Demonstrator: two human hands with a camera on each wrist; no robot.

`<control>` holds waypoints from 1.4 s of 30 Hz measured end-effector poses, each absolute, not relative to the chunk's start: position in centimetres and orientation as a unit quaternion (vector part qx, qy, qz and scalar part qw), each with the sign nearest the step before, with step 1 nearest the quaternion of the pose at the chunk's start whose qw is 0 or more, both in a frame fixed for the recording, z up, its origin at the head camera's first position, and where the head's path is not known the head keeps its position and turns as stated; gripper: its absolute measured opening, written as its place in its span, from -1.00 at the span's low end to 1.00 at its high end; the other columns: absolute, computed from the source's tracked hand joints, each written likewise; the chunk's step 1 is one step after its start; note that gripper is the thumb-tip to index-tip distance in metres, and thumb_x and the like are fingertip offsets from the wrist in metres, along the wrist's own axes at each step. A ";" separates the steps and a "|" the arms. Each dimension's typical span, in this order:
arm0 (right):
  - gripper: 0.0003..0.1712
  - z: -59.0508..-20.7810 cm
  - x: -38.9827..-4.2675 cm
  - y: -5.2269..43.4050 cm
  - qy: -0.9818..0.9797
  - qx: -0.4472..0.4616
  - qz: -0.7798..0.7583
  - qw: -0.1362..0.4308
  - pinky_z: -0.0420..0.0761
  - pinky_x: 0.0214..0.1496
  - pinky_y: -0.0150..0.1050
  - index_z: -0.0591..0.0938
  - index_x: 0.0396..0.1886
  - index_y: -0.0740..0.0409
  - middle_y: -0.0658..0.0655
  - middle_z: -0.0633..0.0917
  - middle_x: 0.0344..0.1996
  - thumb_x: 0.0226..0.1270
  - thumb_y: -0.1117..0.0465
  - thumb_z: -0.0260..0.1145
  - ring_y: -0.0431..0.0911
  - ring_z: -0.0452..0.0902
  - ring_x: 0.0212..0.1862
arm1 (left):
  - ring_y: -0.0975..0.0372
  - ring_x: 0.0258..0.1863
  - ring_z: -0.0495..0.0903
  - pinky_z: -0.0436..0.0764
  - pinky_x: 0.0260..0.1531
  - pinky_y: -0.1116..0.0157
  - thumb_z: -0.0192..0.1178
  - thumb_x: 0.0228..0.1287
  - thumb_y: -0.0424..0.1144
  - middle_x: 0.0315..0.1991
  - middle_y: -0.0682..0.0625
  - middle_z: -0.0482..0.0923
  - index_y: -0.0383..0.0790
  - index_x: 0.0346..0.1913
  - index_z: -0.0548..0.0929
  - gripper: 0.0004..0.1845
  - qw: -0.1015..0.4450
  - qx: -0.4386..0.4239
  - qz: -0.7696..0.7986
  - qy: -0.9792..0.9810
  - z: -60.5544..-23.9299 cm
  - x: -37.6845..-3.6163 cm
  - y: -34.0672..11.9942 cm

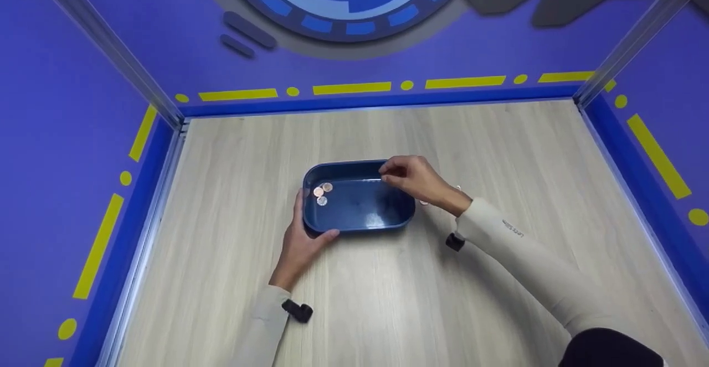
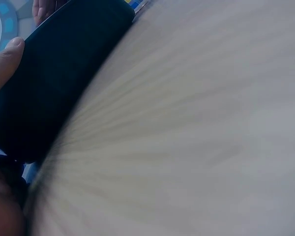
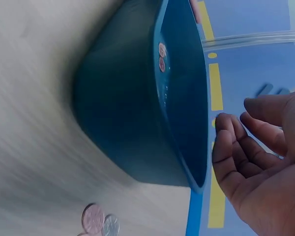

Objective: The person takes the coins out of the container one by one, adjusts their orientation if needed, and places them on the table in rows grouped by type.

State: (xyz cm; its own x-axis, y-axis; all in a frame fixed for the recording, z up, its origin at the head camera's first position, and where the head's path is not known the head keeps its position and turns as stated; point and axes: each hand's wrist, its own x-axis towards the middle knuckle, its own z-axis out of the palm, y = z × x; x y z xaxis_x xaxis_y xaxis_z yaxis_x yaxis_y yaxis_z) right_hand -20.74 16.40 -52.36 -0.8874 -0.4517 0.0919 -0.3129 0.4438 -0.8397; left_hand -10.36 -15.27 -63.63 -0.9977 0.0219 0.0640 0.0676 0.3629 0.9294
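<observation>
A dark blue oblong tray (image 1: 363,203) lies in the middle of the wooden table. My left hand (image 1: 302,242) grips its near-left corner, the thumb (image 2: 6,56) along the front wall (image 2: 54,78). Three coins (image 1: 322,192) lie together in the tray's left end, and two of them (image 3: 162,56) show in the right wrist view. My right hand (image 1: 412,179) hovers over the tray's far right rim, its fingers (image 3: 236,147) loosely curled with nothing visible in them. More coins (image 3: 99,221) lie on the table beside the tray's right end (image 3: 123,113), partly hidden under my right wrist in the head view.
Purple walls with yellow dashes and metal corner posts (image 1: 166,107) close in the table on the left, back and right. Bare wood (image 1: 388,300) stretches around the tray.
</observation>
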 end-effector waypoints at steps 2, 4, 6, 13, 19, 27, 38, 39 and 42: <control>-0.82 -52.5 -21.0 15.9 0.847 -0.237 -0.469 0.082 0.65 -0.04 -0.34 0.83 -0.02 0.35 0.13 0.85 -0.17 0.48 0.35 0.47 -0.11 0.69 -0.15 | -0.07 0.66 0.28 0.27 0.61 -0.15 0.70 0.13 0.12 0.76 -0.15 0.14 0.11 0.84 -0.12 0.42 0.017 -0.030 -0.566 -0.824 -63.7 -10.4 -15.3; -0.83 -52.6 -21.1 15.4 0.849 -0.251 -0.457 0.088 0.66 -0.03 -0.31 0.83 -0.03 0.35 0.13 0.85 -0.17 0.47 0.37 0.47 -0.11 0.70 -0.15 | -0.06 0.66 0.27 0.27 0.61 -0.15 0.69 0.14 0.13 0.77 -0.13 0.14 0.10 0.84 -0.12 0.42 0.015 -0.031 -0.568 -0.823 -63.7 -10.4 -15.3; -0.83 -52.7 -21.4 14.9 0.851 -0.266 -0.442 0.093 0.66 -0.03 -0.28 0.84 -0.03 0.34 0.14 0.85 -0.17 0.47 0.38 0.47 -0.11 0.70 -0.16 | -0.05 0.65 0.28 0.27 0.60 -0.14 0.70 0.12 0.13 0.76 -0.14 0.15 0.10 0.85 -0.12 0.43 0.015 -0.029 -0.569 -0.822 -63.7 -10.3 -15.3; -0.81 -53.3 -22.0 13.2 0.860 -0.303 -0.396 0.115 0.70 0.01 -0.15 0.83 -0.01 0.37 0.18 0.86 -0.16 0.46 0.37 0.48 -0.06 0.72 -0.12 | -0.05 0.65 0.28 0.27 0.62 -0.13 0.70 0.12 0.15 0.75 -0.16 0.16 0.16 0.84 -0.14 0.44 0.014 -0.026 -0.565 -0.824 -63.9 -10.4 -15.3; -0.77 -53.5 -22.3 12.3 0.868 -0.320 -0.356 0.132 0.74 0.03 -0.07 0.82 0.02 0.38 0.19 0.86 -0.14 0.47 0.34 0.49 -0.04 0.74 -0.10 | -0.05 0.66 0.26 0.26 0.62 -0.14 0.69 0.12 0.17 0.77 -0.14 0.13 0.21 0.84 -0.15 0.43 0.009 -0.024 -0.566 -0.824 -63.8 -10.3 -15.3; -0.75 -53.9 -22.8 11.5 0.863 -0.335 -0.348 0.150 0.77 0.10 -0.02 0.81 0.03 0.39 0.23 0.86 -0.10 0.48 0.31 0.50 0.05 0.80 -0.01 | -0.07 0.63 0.31 0.29 0.60 -0.12 0.71 0.11 0.16 0.74 -0.20 0.18 0.16 0.85 -0.14 0.44 0.013 -0.023 -0.567 -0.823 -63.7 -10.4 -15.3; -0.76 -54.0 -24.1 11.5 0.863 -0.351 -0.328 0.157 0.73 0.03 -0.08 0.83 0.03 0.32 0.20 0.86 -0.12 0.49 0.28 0.51 -0.03 0.74 -0.09 | -0.06 0.68 0.24 0.28 0.61 -0.14 0.70 0.13 0.14 0.78 -0.10 0.12 0.09 0.85 -0.13 0.44 0.024 -0.038 -0.557 -0.829 -63.9 -10.5 -15.4; -0.75 -53.9 -24.3 11.4 0.862 -0.350 -0.329 0.161 0.72 0.03 -0.08 0.83 0.05 0.33 0.20 0.86 -0.11 0.50 0.27 0.50 -0.04 0.73 -0.10 | -0.05 0.68 0.24 0.27 0.61 -0.13 0.70 0.12 0.14 0.78 -0.09 0.12 0.11 0.85 -0.13 0.44 0.023 -0.036 -0.557 -0.830 -63.9 -10.5 -15.4; -0.73 -53.7 -24.9 11.1 0.860 -0.351 -0.330 0.170 0.74 0.06 -0.06 0.82 0.07 0.36 0.20 0.86 -0.10 0.51 0.27 0.50 -0.03 0.74 -0.08 | -0.04 0.69 0.23 0.26 0.62 -0.12 0.71 0.11 0.15 0.77 -0.10 0.12 0.12 0.85 -0.13 0.45 0.023 -0.032 -0.558 -0.829 -63.9 -10.5 -15.5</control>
State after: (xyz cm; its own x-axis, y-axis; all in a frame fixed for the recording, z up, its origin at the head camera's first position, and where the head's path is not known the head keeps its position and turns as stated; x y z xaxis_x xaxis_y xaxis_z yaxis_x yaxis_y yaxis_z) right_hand -24.90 11.08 -53.67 -0.6960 -0.7154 -0.0605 -0.4907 0.5356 -0.6873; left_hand -10.48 -15.46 -63.92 -0.9969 0.0285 0.0735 0.0788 0.3743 0.9240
